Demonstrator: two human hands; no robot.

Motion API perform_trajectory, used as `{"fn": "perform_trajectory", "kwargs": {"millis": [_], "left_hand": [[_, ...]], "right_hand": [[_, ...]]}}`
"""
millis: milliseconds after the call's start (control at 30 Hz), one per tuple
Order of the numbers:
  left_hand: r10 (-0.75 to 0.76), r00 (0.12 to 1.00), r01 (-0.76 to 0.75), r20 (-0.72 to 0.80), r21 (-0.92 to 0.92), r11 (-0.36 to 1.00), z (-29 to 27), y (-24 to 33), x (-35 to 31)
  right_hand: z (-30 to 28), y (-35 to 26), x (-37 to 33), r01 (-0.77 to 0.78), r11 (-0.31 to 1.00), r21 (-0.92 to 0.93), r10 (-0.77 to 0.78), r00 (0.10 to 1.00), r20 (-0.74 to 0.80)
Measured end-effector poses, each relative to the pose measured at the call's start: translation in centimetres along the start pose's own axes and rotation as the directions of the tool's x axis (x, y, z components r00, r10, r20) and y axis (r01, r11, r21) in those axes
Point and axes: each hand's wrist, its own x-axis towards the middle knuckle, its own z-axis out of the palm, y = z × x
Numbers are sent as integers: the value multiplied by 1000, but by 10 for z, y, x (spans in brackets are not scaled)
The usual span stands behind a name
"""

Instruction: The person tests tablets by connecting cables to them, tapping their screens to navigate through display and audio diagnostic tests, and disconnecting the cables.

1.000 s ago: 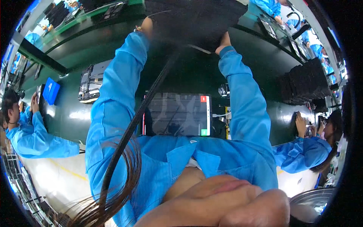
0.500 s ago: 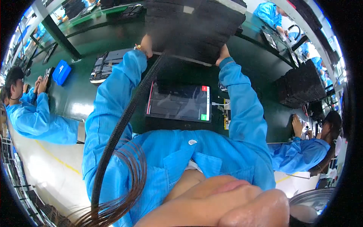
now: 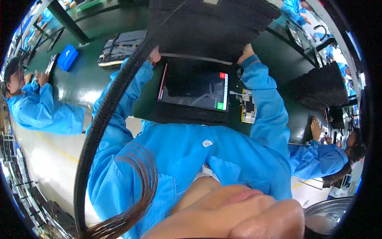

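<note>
At the top middle of the head view looms a stack of black foam trays [image 3: 211, 34], close to the camera. My left hand [image 3: 155, 54] grips its lower left side, with the fingers mostly hidden by the stack. On the opposite side, my right hand [image 3: 246, 52] is closed round the lower right edge. Just below the stack, between my forearms, a flat display panel [image 3: 191, 89] with red and green squares on its screen lies on a black mat [image 3: 187, 114]. A white cable [image 3: 240, 93] leads from the panel's right side toward a small circuit board [image 3: 248, 108].
On the green table [image 3: 81, 85], a strapped dark pack [image 3: 121, 46] and a blue box [image 3: 68, 57] lie to the left. Another black foam stack [image 3: 318, 87] stands at the right. Co-workers in blue sit on both sides. A black braided cable [image 3: 107, 115] crosses the view.
The tray stack has come nearer the camera and looks larger, still held in both my hands. The panel and table sit slightly higher in view as my head shifted.
</note>
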Motion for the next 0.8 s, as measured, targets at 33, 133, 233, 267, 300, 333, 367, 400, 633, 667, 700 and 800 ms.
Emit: {"fn": "perform_trajectory", "kwargs": {"millis": [33, 133, 233, 267, 300, 333, 367, 400, 633, 667, 700, 800], "left_hand": [[-41, 998, 40, -48, -27, 999, -2, 1, -6], [565, 785, -521, 256, 766, 376, -14, 25, -19], [72, 990, -49, -118, 191, 980, -15, 84, -26], [-331, 939, 287, -93, -316, 904, -22, 95, -27], [-330, 939, 285, -98, -315, 905, -34, 96, -25], [48, 996, -41, -79, 86, 995, -62, 94, -19], [178, 982, -162, -54, 227, 960, -62, 102, -23], [218, 975, -202, -28, 282, 938, -65, 111, -28], [-225, 926, 208, -302, -88, 974, -41, 227, -91], [-200, 928, 157, -313, -158, 975, -68, 223, -77], [-198, 927, 155, -318, -155, 976, -95, 218, -65], [-163, 952, 140, -260, -102, 985, -114, 222, -53]], "right_hand": [[1, -2, 1, -14, 1000, 1, 14, 1000, -1], [5, -3, 1, -93, 992, 83, 93, 996, 0], [3, 14, 4, 263, 886, -381, -177, 953, 245], [-2, 26, 19, 388, 776, -497, -274, 918, 288], [-7, 40, 30, 431, 740, -516, -310, 900, 307], [14, 42, 33, 441, 752, -490, -306, 892, 334], [29, 45, 34, 442, 762, -473, -311, 891, 331], [44, 49, 35, 438, 778, -450, -312, 891, 329], [169, 49, 46, -174, 979, 104, 152, 970, 190], [183, 43, 41, -171, 985, 29, 158, 956, 247], [194, 49, 50, -223, 971, 88, 193, 944, 268], [218, 68, 68, -289, 948, 134, 253, 938, 235]]}}
